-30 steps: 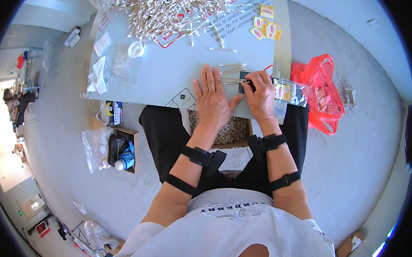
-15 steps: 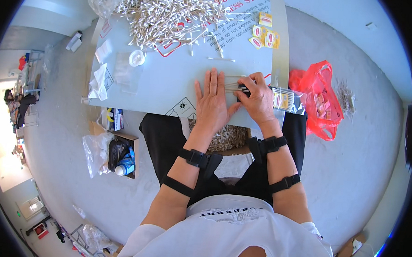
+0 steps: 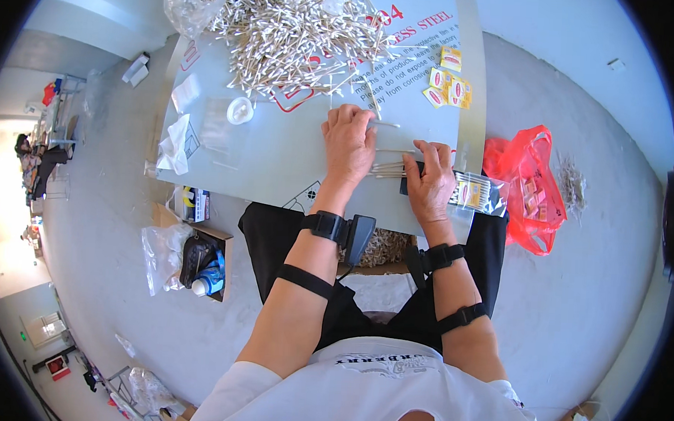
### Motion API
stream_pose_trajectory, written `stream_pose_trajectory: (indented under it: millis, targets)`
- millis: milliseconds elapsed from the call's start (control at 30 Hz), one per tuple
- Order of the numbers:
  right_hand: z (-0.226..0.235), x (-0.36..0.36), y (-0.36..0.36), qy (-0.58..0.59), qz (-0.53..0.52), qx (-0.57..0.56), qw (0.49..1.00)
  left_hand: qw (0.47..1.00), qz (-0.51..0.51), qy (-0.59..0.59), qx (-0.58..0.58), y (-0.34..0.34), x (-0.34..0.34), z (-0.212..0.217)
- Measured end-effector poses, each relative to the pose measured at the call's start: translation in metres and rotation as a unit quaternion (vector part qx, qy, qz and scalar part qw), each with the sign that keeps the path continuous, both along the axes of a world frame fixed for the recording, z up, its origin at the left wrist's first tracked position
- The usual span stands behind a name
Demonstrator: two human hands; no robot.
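My left hand (image 3: 349, 145) is over the metal-topped table with its fingers curled. Its thumb and index fingertips meet at one end of a loose cotton swab (image 3: 387, 125), whose other end points right. Lower right, my right hand (image 3: 431, 181) lies bent over a clear bag of cotton swabs (image 3: 488, 194), gripping its black part. The bag's yellow label (image 3: 469, 193) shows beside the hand. From under the thumb, several cotton swabs (image 3: 386, 170) stick out to the left. One more swab (image 3: 394, 150) lies just above them. The hand hides the bag's mouth.
A big heap of cotton swabs (image 3: 292, 43) covers the table's far side. Yellow labels (image 3: 449, 87) lie far right, a round white lid (image 3: 240, 111) and clear bags (image 3: 224, 134) at left. A red plastic bag (image 3: 530, 189) is right of the table; an open box (image 3: 225, 266) stands lower left.
My left hand has left the swabs by the bag, moved away from me and curled at the loose swab. My right hand's fingers have loosened somewhat over the bag. The whole view has shifted slightly.
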State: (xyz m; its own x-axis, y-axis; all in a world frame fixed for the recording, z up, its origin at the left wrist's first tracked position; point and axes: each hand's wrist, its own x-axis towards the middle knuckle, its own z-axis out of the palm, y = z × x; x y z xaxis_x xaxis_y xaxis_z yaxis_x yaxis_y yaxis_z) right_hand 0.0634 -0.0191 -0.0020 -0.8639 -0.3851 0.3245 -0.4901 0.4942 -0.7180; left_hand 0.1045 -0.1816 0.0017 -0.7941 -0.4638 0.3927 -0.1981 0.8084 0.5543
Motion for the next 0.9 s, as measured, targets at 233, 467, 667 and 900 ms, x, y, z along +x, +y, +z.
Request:
stream_pose_trajectory:
  millis: [233,467,667,900]
  targets:
    - [0.002,0.001,0.000,-0.012,0.006,0.002,1.000,0.999,-0.023,-0.031,-0.033,0.013,0.004,0.002]
    - [0.001,0.002,-0.002,-0.008,0.028,0.017,0.999,0.984,0.117,-0.130,-0.032,0.001,-0.047,0.016]
    - [-0.003,-0.001,0.002,-0.017,0.021,0.002,1.000,0.971,0.074,-0.225,0.007,-0.002,-0.036,0.015]
    - [0.007,0.000,-0.001,-0.031,0.038,0.035,0.998,0.974,0.070,-0.148,0.157,-0.014,0.005,0.024]
